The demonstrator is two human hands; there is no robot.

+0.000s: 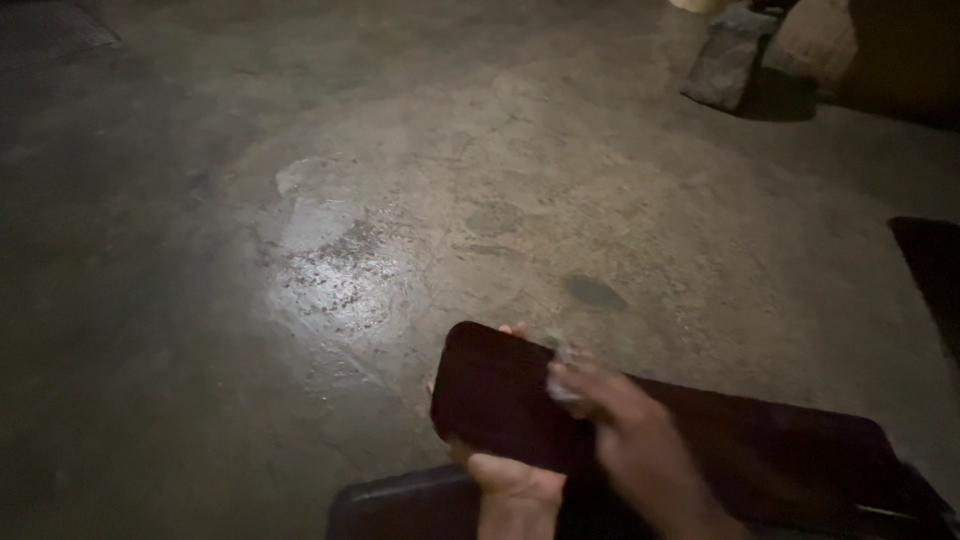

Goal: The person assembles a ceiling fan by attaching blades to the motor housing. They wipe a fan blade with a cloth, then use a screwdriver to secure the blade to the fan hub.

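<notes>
left hand [505, 470] grips dark panel [500, 395] at rounded edge; right hand [625, 430] pinches pale cloth [562, 385] on it.

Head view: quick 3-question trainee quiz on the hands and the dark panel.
1. True or false: the left hand grips the dark flat panel from beneath its near edge.
2. What does the right hand press on the panel? A) small pale wad B) hammer C) brush
3. What surface lies beyond the panel?

Key: 1 true; 2 A, the pale wad; 3 a bare concrete floor with a shiny patch.
</notes>
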